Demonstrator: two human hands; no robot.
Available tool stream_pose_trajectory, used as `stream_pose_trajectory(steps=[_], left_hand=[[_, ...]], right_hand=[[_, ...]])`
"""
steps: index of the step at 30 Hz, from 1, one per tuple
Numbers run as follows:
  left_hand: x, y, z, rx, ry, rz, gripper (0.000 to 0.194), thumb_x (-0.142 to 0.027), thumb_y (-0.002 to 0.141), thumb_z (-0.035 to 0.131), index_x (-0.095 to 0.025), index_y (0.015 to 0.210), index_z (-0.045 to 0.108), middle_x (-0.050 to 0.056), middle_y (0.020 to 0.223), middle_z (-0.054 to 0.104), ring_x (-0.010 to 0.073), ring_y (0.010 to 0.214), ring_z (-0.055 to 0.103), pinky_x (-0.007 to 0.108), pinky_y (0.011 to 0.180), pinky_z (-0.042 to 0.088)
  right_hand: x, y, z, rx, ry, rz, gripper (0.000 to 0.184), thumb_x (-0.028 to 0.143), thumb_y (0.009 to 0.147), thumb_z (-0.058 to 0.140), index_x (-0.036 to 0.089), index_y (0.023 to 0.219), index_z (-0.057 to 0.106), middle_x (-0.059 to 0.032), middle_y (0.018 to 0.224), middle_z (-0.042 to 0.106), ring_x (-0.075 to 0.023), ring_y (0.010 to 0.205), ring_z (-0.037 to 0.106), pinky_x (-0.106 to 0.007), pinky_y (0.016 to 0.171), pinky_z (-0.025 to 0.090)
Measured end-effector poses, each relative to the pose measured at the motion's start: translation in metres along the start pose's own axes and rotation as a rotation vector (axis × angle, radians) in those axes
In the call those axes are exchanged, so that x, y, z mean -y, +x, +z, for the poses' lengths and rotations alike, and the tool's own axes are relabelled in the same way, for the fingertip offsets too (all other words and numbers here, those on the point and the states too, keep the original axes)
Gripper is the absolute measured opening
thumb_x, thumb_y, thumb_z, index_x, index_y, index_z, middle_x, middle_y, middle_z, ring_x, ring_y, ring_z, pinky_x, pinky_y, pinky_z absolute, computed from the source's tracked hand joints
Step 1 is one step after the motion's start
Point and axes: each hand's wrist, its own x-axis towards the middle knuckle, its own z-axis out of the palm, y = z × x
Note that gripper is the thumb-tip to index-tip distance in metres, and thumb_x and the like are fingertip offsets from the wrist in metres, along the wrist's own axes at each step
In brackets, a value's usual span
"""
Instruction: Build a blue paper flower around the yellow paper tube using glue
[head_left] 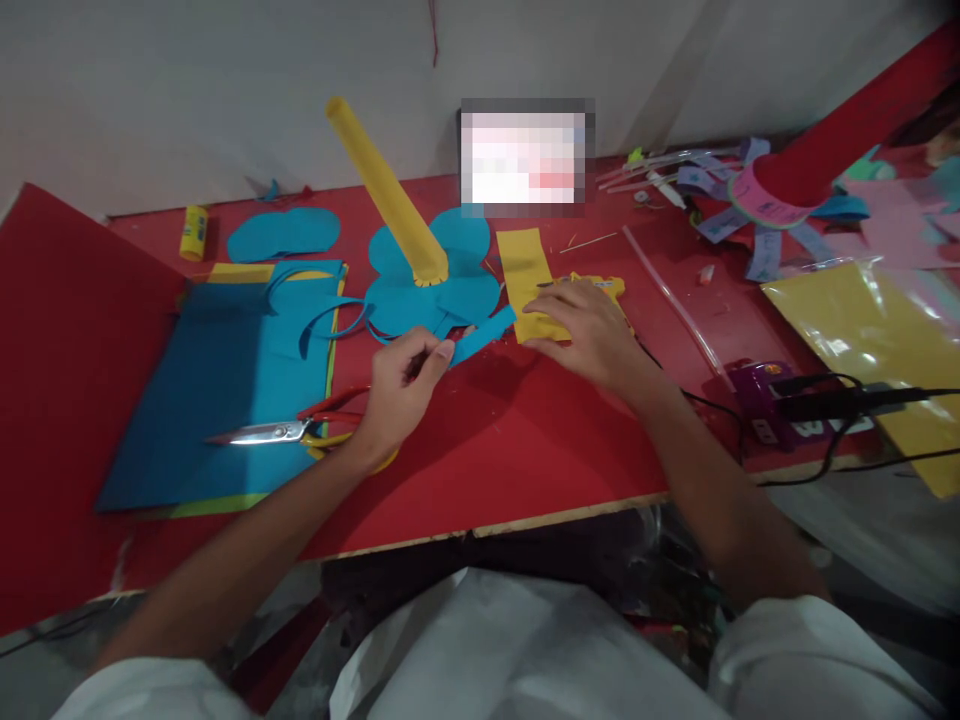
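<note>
My left hand (401, 385) pinches one end of a blue foam strip (484, 335) just above the red table (525, 450). My right hand (589, 330) lies flat, fingers spread, on a yellow foam piece (529, 275). Behind the strip sits a blue flower-shaped foam cutout (465, 290) with a yellow rolled tube (386, 190) standing tilted on it. Scissors (281, 432) with red and yellow handles rest to the left of my left hand on a blue foam sheet (217, 400).
A yellow glue stick (193, 232) and blue oval cutouts (283, 233) lie at the back left. A purple power strip (765, 400) with black cables sits right, beside a yellow sheet (862, 330). A red roll (847, 130) and paper scraps crowd the far right.
</note>
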Motion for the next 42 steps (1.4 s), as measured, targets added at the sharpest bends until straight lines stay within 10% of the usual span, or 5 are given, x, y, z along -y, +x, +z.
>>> stream_pose_trajectory(steps=[6, 25, 31, 34, 42], left_hand=[[0.006, 0.001, 0.004, 0.187, 0.114, 0.041, 0.032, -0.037, 0.101, 0.065, -0.019, 0.075, 0.063, -0.001, 0.072, 0.06, 0.0132, 0.068, 0.053, 0.03, 0.068, 0.038], [0.005, 0.001, 0.004, 0.122, 0.164, 0.004, 0.021, -0.033, 0.103, 0.059, -0.019, 0.091, 0.07, 0.002, 0.085, 0.068, 0.0138, 0.075, 0.057, 0.027, 0.068, 0.042], [0.006, 0.0, 0.006, 0.092, 0.069, -0.08, 0.02, -0.039, 0.102, 0.061, -0.02, 0.104, 0.069, 0.001, 0.086, 0.068, 0.0122, 0.07, 0.057, 0.026, 0.065, 0.042], [0.008, 0.0, 0.007, 0.101, -0.098, -0.166, 0.038, -0.051, 0.104, 0.057, -0.022, 0.127, 0.062, 0.002, 0.091, 0.07, 0.0118, 0.068, 0.058, 0.024, 0.061, 0.045], [0.014, 0.002, 0.009, 0.092, -0.102, -0.162, 0.05, -0.059, 0.097, 0.065, -0.02, 0.128, 0.064, 0.003, 0.086, 0.07, 0.0142, 0.067, 0.061, 0.025, 0.06, 0.048]], right_hand=[[-0.007, 0.0, 0.011, 0.114, -0.08, -0.079, 0.034, 0.039, 0.104, 0.055, 0.02, 0.127, 0.071, -0.0139, 0.126, 0.073, -0.0352, 0.125, 0.058, -0.054, 0.114, 0.043], [0.007, -0.002, 0.017, 0.072, -0.148, 0.066, 0.026, 0.023, 0.106, 0.046, 0.019, 0.107, 0.072, -0.013, 0.109, 0.075, -0.032, 0.109, 0.064, -0.048, 0.096, 0.052], [0.017, -0.008, 0.011, -0.366, -0.036, 0.145, 0.029, 0.033, 0.11, 0.044, 0.023, 0.109, 0.07, -0.01, 0.105, 0.077, -0.0271, 0.103, 0.071, -0.045, 0.096, 0.056], [0.03, -0.012, 0.01, -0.481, 0.112, -0.034, 0.026, 0.032, 0.11, 0.046, 0.025, 0.114, 0.071, -0.009, 0.107, 0.079, -0.0243, 0.102, 0.075, -0.042, 0.095, 0.06], [0.058, -0.011, 0.021, -0.059, 0.267, -0.544, 0.029, 0.015, 0.108, 0.049, 0.022, 0.117, 0.076, -0.006, 0.122, 0.081, -0.0199, 0.124, 0.072, -0.037, 0.108, 0.062]])
